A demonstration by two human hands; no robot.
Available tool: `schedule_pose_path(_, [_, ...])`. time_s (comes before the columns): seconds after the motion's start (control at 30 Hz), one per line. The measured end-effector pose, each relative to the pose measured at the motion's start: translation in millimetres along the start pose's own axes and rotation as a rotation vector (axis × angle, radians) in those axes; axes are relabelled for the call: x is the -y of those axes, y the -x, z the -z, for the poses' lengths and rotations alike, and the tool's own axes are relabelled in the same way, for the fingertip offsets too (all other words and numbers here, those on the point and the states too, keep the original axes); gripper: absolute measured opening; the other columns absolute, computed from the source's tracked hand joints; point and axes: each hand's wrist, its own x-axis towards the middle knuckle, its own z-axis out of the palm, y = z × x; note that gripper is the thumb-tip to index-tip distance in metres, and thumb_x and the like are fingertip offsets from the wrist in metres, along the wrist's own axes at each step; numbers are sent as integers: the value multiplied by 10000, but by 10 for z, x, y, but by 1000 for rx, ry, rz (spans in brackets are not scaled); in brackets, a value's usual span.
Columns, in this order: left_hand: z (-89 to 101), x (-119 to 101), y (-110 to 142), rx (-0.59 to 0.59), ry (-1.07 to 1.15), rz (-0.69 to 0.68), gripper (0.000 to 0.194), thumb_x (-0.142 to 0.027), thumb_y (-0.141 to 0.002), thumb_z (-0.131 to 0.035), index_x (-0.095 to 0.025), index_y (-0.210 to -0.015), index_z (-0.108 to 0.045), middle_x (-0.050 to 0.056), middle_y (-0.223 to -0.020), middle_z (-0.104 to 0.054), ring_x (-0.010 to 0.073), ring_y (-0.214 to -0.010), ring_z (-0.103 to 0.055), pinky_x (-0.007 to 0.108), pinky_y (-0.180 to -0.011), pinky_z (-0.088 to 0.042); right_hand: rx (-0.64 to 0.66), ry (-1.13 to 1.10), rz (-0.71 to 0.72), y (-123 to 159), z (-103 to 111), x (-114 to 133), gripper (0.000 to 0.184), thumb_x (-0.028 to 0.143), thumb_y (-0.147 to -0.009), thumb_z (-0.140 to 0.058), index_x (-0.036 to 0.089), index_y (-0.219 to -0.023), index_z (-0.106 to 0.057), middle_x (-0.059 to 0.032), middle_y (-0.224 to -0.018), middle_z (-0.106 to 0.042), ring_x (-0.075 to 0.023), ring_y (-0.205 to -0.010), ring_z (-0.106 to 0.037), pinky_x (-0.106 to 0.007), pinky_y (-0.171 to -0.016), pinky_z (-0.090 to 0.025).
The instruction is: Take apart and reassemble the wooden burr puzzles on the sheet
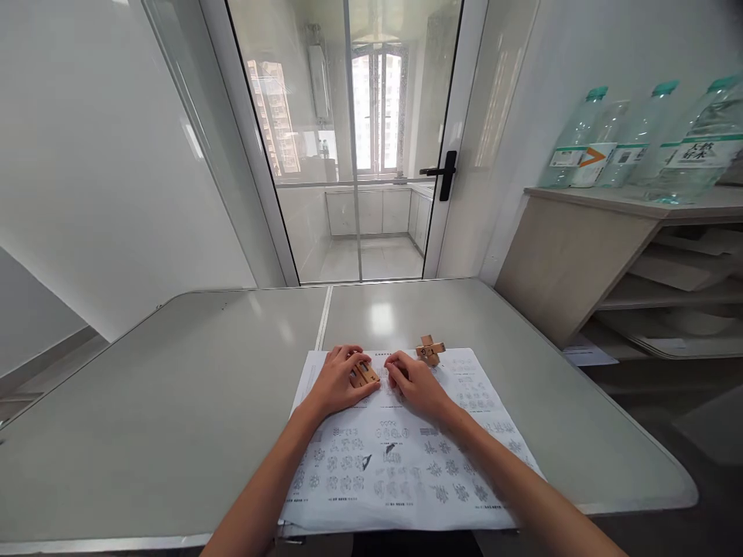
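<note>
My left hand (338, 381) rests on a printed instruction sheet (406, 464) with its fingers curled around small wooden puzzle pieces (365, 374). My right hand (413, 381) lies just to the right of those pieces, its fingers bent and fingertips close to them; whether it grips anything is hidden. An assembled wooden cross-shaped puzzle piece (430, 350) stands on the sheet's far edge, just beyond my right hand and apart from it.
The sheet lies on a grey folding table (174, 402) with a seam down its middle. A wooden shelf unit (580, 255) at the right carries several water bottles (638, 135). A glass door (360, 139) stands behind the table.
</note>
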Motion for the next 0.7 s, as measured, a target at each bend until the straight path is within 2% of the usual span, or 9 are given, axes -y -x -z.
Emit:
schedule_pose_path(0.17, [17, 20, -18, 8, 20, 16, 446, -552, -844, -808, -269, -1180, -729, 107, -1334, -656, 347, -1282, -585, 550, -1120, -492, 25, -46, -6, 134, 127, 45, 250, 440, -1043, -537, 233, -937, -627, 21, -680, -663, -166, -592, -596, -299, -624, -465])
schedule_pose_path(0.3, [24, 35, -24, 10, 28, 21, 461, -552, -851, -798, -262, -1202, -731, 117, -1366, -645, 353, -1303, -581, 554, -1128, -496, -39, 28, 18, 193, 207, 49, 238, 417, -1024, -574, 228, -920, -673, 31, -617, -629, -161, -567, -568, -292, -602, -445])
schedule_pose_path(0.43, [29, 38, -28, 9, 24, 25, 467, -569, -861, -774, -263, -1211, -735, 122, -1368, -648, 359, -1294, -595, 561, -1119, -511, -189, 149, 107, 203, 241, -19, 211, 391, -1016, -569, 235, -905, -658, 58, -552, -542, -147, -497, -473, -286, -546, -396])
schedule_pose_path(0.57, [36, 42, -29, 13, 26, 36, 476, -594, -857, -766, -270, -1205, -743, 117, -1366, -653, 361, -1311, -594, 547, -1113, -528, -405, 265, 197, 211, 268, -93, 168, 361, -1024, -546, 237, -946, -627, 86, -530, -464, -134, -454, -424, -278, -518, -385])
schedule_pose_path(0.63, [34, 52, -29, 10, 28, 38, 476, -597, -857, -766, -273, -1205, -744, 114, -1373, -651, 359, -1317, -593, 550, -1128, -519, -516, 339, 239, 208, 297, -111, 147, 335, -1030, -534, 236, -952, -611, 81, -558, -487, -131, -465, -437, -273, -522, -395])
schedule_pose_path(0.7, [27, 65, -29, 10, 31, 40, 476, -600, -858, -765, -272, -1202, -745, 113, -1379, -649, 356, -1320, -591, 551, -1139, -511, -633, 417, 286, 194, 337, -118, 125, 302, -1028, -529, 234, -951, -600, 44, -663, -566, -142, -545, -509, -277, -571, -442])
